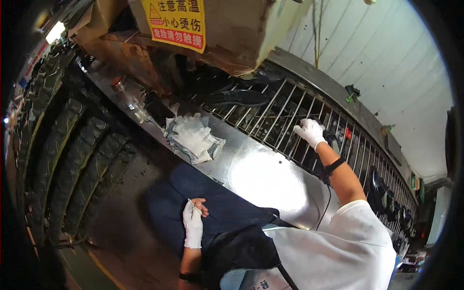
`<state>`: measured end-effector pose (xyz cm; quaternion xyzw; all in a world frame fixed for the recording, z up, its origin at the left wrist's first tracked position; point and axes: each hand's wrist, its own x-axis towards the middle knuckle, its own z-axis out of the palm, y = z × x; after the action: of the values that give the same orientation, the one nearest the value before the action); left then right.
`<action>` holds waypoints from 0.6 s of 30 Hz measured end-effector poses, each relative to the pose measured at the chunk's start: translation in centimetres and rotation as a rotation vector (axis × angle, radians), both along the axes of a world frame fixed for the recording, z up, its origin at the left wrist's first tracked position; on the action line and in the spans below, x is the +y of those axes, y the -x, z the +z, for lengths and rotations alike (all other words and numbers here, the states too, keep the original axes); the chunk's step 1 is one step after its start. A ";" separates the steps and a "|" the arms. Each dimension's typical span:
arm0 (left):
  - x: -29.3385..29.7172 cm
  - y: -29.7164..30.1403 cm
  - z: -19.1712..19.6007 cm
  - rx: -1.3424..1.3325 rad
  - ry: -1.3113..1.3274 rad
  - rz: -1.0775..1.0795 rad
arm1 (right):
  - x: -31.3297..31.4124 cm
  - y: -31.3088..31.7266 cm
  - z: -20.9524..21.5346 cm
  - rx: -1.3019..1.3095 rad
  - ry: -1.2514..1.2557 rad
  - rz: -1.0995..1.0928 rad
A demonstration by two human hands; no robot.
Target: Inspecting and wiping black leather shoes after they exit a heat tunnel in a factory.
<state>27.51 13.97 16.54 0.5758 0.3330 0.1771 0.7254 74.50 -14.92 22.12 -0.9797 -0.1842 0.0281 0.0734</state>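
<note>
My right hand [310, 132], in a white glove, reaches over a rack of metal bars [267, 120]. Its fingers are curled down, and what they hold, if anything, is hidden. Dark pieces lie on or under the bars close to it. Farther left on the rack rests a black shoe sole [239, 98]. My left hand [194, 223] is low in front of my dark apron [183, 186], its glove leaving some fingertips bare. The fingers are bent together; a thin pale edge shows at them, too small to name.
A pile of white cloths [195, 137] lies on the metal ledge [263, 181], beyond it a clear jar [128, 96]. A rusty housing with a yellow warning label [176, 21] overhangs the rack. Dark curved racks [72, 159] stand left. More black shoe parts [386, 198] sit far right.
</note>
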 end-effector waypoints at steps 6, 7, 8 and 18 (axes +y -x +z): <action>0.0 0.8 -0.3 0.014 -0.063 -0.009 | -2.7 4.2 1.4 -0.043 0.205 0.149; -0.1 0.7 -0.2 0.011 -0.065 -0.021 | -3.2 5.2 1.6 -0.119 0.221 0.188; -0.3 0.7 0.1 0.016 -0.086 -0.023 | -3.4 6.0 1.8 -0.144 0.211 0.211; -0.2 1.3 -0.4 0.027 -0.082 0.013 | 11.5 8.0 0.1 0.179 -0.429 0.720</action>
<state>26.20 13.79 16.10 0.6050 0.3389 0.1874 0.6957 66.55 -3.44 22.20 -0.8092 -0.5090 0.0979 0.2767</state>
